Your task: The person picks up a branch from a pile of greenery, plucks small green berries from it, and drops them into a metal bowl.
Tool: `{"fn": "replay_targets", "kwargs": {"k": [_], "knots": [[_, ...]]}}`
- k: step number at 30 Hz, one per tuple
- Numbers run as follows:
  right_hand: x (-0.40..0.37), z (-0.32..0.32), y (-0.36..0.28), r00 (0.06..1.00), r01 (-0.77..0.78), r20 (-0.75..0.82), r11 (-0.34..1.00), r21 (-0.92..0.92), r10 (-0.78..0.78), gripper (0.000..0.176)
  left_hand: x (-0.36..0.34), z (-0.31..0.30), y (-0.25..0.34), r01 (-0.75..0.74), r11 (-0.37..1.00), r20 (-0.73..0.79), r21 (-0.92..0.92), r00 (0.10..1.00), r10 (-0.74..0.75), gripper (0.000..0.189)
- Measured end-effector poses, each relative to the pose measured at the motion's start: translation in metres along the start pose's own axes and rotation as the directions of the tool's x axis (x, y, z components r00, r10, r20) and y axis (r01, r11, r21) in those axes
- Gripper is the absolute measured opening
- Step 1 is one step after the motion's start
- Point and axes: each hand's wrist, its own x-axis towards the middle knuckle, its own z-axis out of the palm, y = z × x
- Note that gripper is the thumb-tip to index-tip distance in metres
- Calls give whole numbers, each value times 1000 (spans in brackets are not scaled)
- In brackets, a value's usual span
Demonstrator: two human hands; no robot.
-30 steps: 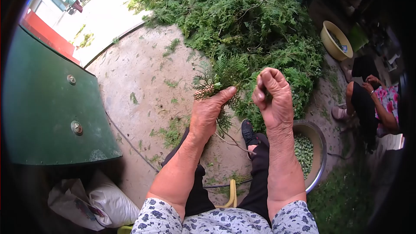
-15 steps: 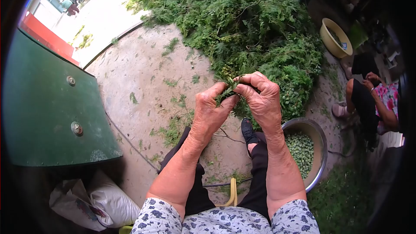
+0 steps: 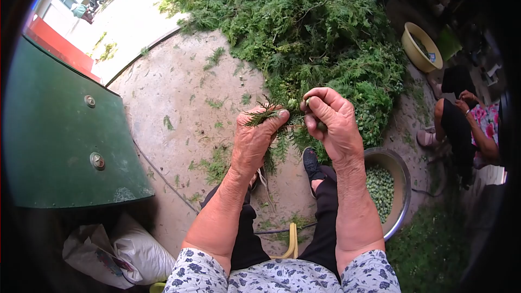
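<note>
My left hand [image 3: 254, 135] is closed around a green conifer sprig [image 3: 261, 115], its scaly leaves sticking out past the thumb. Close beside it, my right hand [image 3: 336, 122] has its fingers curled in, with a small green cone [image 3: 307, 102] pinched at the thumb and fingertips. Something rounded and green shows in the right palm too. Below the right forearm, a metal basin [image 3: 404, 184] holds many small green cones [image 3: 379, 192]. Beyond both hands rises a large heap of cut conifer branches [image 3: 315, 38].
On the right sits another person [image 3: 483, 125] with hands together, near a yellow basin [image 3: 420, 49]. A green metal door panel [image 3: 65, 135] stands left, with white sacks [image 3: 135, 255] under it. A cable [image 3: 165, 182] crosses the concrete floor [image 3: 173, 87] among scattered sprigs.
My hands have drawn slightly apart. The left has shifted left and down with the sprig, while the right has turned and now shows a small green cone at its fingertips.
</note>
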Motion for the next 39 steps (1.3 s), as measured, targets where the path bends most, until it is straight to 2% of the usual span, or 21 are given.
{"fn": "replay_targets", "kwargs": {"k": [4, 6, 8, 9, 11, 12, 14, 15, 16, 18, 19, 20, 21, 24, 26, 28, 32, 35, 36, 38, 39], "knots": [[0, 0, 0, 996, 53, 64, 996, 68, -57, 24, 1, 1, -1, -12, 1000, -21, -16, 1000, 12, 11], [-2, 2, -1, 995, 31, 99, 997, -73, -24, 26, 3, -2, -4, -35, 999, 7, 9, 999, 35, 13], [-3, 6, 0, 998, 21, 64, 989, -146, -12, 23, 4, -4, -7, -160, 974, 89, 161, 985, 147, 17], [-1, 6, 5, 995, 94, 45, 959, -266, -85, 19, 5, -5, -11, -235, 963, 124, 132, 968, 220, 19], [3, 4, 13, 966, 234, 18, 842, -487, -258, 13, 4, -5, -10, -227, 961, 114, 158, 971, 210, 18], [3, 5, 17, 966, 232, 17, 842, -486, -256, 13, 4, -4, -10, -221, 958, 105, 183, 973, 204, 18], [4, 9, 24, 707, 533, 138, 395, -749, -693, 14, 3, -1, -9, -259, 927, 88, 271, 966, 244, 15], [1, 15, 23, 667, 501, 96, 349, -792, -739, 15, 3, 0, -9, -292, 888, 74, 356, 956, 285, 13], [1, 15, 18, 667, 501, 97, 349, -792, -739, 15, 4, 1, -11, -292, 888, 73, 356, 956, 285, 13], [4, 8, 9, 653, 406, -44, 398, -822, -756, 11, 4, 3, -16, -267, 949, -96, 165, 954, 285, 16], [7, -4, 8, 744, 356, -181, 611, -707, -643, 10, 5, 3, -10, -179, 981, -161, -77, 973, 165, 15], [2, -8, -5, 872, 276, -274, 870, -408, -406, 10, 3, 3, 2, -131, 987, -210, -95, 972, 109, 15], [0, -19, -9, 895, 266, -283, 922, -283, -345, 12, 5, -1, 4, -148, 983, -269, -113, 956, 113, 14], [-2, -61, -18, 918, 181, -316, 963, -199, -238, 15, 20, -15, 1, -203, 955, -398, -216, 912, 104, 11], [-9, -86, -23, 910, 162, -342, 961, -225, -233, 16, 22, -23, 6, -177, 920, -400, -350, 916, 24, 10], [-23, -127, -18, 926, 41, -343, 942, -332, -161, 17, 26, -32, 10, -104, 894, -392, -436, 916, -85, 8], [-78, -207, 16, 815, -302, -568, 757, -579, -110, 15, 33, -47, 9, -99, 841, -391, -531, 910, -139, 11], [-130, -253, 45, 705, -626, -704, 541, -562, 84, 24, 40, -60, 4, -97, 805, -378, -585, 911, -165, 12], [-150, -282, 60, 853, -493, -514, 183, -850, -89, 28, 42, -61, 3, -96, 793, -368, -602, 914, -169, 13], [-172, -298, 73, 906, -421, -416, -64, -905, -72, 29, 43, -61, 1, -95, 779, -357, -620, 918, -172, 13], [-170, -301, 72, 907, -420, -416, -65, -905, -71, 29, 43, -59, 1, -88, 775, -343, -626, 923, -173, 13]]}}
